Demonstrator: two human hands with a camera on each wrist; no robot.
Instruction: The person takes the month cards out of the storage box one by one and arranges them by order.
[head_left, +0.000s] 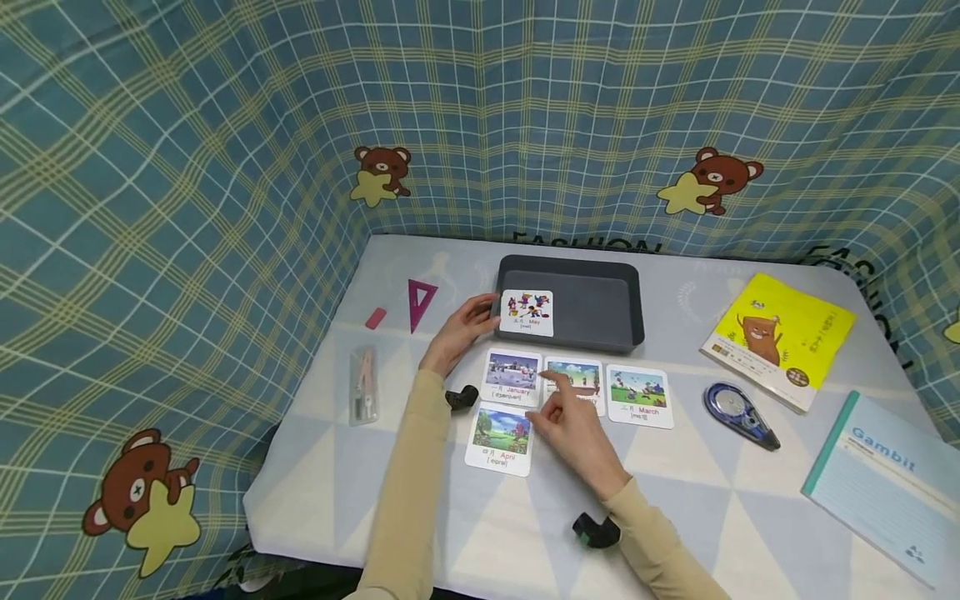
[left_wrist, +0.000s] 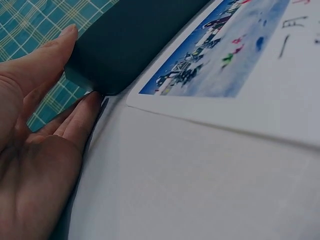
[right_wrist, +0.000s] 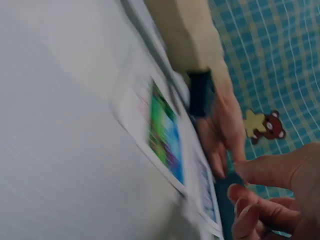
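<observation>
A dark grey tray (head_left: 570,265) stands at the back middle of the table, and a May picture card (head_left: 527,312) leans over its left rim. My left hand (head_left: 480,315) lies open against that rim, its fingertips at the card's edge; in the left wrist view the left hand (left_wrist: 45,125) has straight fingers touching the tray's corner (left_wrist: 135,40). January (head_left: 513,377), February (head_left: 581,375) and March (head_left: 638,395) cards lie in a row, with April (head_left: 501,437) below January. My right hand (head_left: 551,402) hovers over February, index finger stretched onto it and the other fingers (right_wrist: 245,210) loosely curled, holding nothing.
On the left lie a pink eraser (head_left: 375,317), a magenta set square (head_left: 422,302) and a clear case with a compass (head_left: 363,385). On the right are a correction tape (head_left: 738,410), a yellow book (head_left: 780,337) and a Gambit notebook (head_left: 885,483). Plaid cloth walls surround the table.
</observation>
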